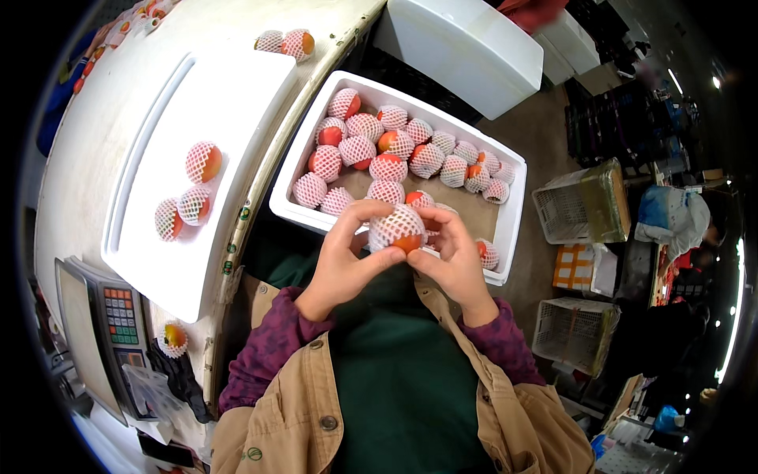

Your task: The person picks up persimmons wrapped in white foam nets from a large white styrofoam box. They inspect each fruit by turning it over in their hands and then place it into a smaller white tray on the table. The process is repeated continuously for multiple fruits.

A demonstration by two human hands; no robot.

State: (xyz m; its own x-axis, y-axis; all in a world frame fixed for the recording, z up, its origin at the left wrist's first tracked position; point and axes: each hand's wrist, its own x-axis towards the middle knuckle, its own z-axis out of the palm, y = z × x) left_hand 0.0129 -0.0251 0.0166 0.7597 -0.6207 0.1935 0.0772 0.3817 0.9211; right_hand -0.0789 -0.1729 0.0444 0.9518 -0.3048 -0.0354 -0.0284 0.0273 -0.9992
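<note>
My left hand (355, 243) and my right hand (453, 252) together hold a round red-orange fruit (408, 242), perhaps a tomato, in a white foam net sleeve. Its bare skin shows at the lower side, where both thumbs meet. Fingers curl around the far side and are partly hidden. Just beyond and below the hands lies a white foam box (515, 213) lined with brown paper. Several netted fruits (388, 169) sit inside it, close together at the far and left parts, with brown lining showing toward the right. My hands hide part of the near side.
On the table at left, a white foam lid (160, 142) bears three netted fruits (204, 162). Nearby are a weighing scale (121, 317), another netted fruit (173, 338), black gloves (177, 373) and a plastic bag (148, 391). Plastic crates (574, 335) stand at right; a white box (462, 47) is beyond.
</note>
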